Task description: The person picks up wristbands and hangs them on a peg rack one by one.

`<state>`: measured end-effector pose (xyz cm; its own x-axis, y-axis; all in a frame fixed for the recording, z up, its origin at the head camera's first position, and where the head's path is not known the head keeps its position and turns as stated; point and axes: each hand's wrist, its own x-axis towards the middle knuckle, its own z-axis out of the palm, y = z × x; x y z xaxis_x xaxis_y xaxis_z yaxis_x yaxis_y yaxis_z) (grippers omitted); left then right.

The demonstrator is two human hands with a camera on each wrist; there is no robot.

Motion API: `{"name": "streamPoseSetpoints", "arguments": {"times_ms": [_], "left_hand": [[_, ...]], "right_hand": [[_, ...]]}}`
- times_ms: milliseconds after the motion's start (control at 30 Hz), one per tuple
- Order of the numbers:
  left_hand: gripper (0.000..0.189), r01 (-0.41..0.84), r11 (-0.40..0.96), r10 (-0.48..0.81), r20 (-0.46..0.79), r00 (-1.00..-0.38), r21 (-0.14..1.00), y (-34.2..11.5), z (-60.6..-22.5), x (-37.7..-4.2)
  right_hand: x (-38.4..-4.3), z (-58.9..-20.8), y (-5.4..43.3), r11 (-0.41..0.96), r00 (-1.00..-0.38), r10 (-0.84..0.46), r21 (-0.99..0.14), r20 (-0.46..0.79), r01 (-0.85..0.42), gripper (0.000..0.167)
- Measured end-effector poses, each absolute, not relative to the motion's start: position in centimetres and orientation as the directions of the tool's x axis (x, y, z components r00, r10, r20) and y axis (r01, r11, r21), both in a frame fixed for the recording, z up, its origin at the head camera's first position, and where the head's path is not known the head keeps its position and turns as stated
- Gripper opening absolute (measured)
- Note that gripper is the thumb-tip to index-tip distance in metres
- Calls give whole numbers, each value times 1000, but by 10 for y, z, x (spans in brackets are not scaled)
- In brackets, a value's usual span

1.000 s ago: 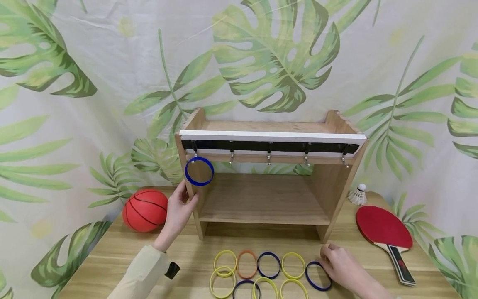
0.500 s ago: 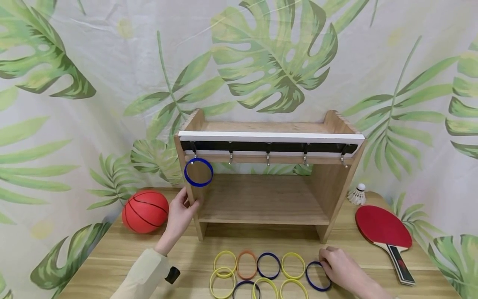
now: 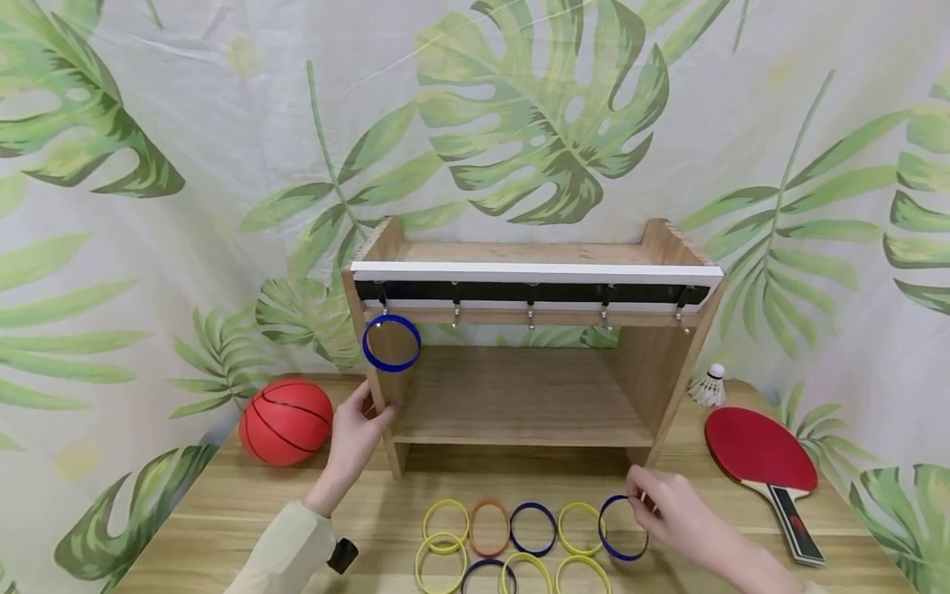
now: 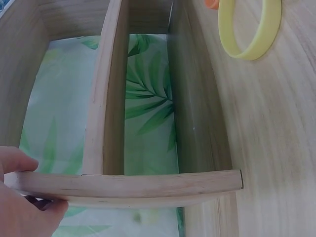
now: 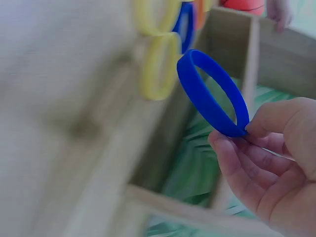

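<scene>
My right hand (image 3: 679, 516) pinches a blue silicone wristband (image 5: 210, 96) by its edge, between thumb and fingertips. In the head view the band is lifted at the right end of the wristbands on the table. My left hand (image 3: 359, 429) grips the left side panel of a small wooden shelf (image 3: 519, 396), thumb on one face and fingers on the other, as the left wrist view (image 4: 29, 197) confirms. Above that hand, another blue wristband (image 3: 392, 367) hangs from the leftmost metal hook (image 3: 383, 307). The other hooks on the black strip (image 3: 490, 292) carry nothing.
Yellow wristbands (image 3: 582, 557), an orange wristband (image 3: 490, 554) and dark blue ones (image 3: 534, 552) lie in two rows before the shelf. A red ball (image 3: 285, 422) sits left. A shuttlecock (image 3: 708, 386) and a red table tennis paddle (image 3: 760, 450) lie right. Patterned cloth (image 3: 223, 124) hangs behind.
My right hand has raised the blue wristband off the table and moved it slightly left and up. The left hand keeps its grip on the shelf's side panel.
</scene>
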<state>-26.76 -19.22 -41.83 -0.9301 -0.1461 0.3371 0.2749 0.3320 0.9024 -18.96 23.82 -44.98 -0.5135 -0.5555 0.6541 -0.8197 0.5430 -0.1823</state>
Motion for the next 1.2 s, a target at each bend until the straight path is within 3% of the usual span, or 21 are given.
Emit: {"name": "streamPoseSetpoints", "arguments": {"times_ms": [133,267,367,567,700,1000,1200], "left_hand": [[28,271,378,-170,354,-920,885,-191,-419,-267],[27,273,382,-166,356,-920,883,-191,-419,-268],[28,270,374,-163,349,-923,887,-192,-420,-269],[29,249,348,-170,322,-931,904,-192,-421,-269],[31,260,330,-157,324,-933,908,-192,-423,-270],[37,269,305,-146,324,-935,914,-193,-424,-269],[38,275,316,-138,331,-934,908,-194,-422,-268]], "right_hand": [[-189,-415,223,507,-486,-580,-178,654,-844,30],[-190,-376,205,487,-458,-603,-153,653,-860,9],[-190,-346,188,464,-434,-607,-147,666,-874,7],[-194,-293,150,419,-361,-597,-105,716,-902,25],[-202,-266,126,437,-327,-592,-48,737,-898,12],[-226,-242,80,501,-205,-599,163,774,-850,7],[-241,-240,65,551,-220,-620,217,753,-806,7]]}}
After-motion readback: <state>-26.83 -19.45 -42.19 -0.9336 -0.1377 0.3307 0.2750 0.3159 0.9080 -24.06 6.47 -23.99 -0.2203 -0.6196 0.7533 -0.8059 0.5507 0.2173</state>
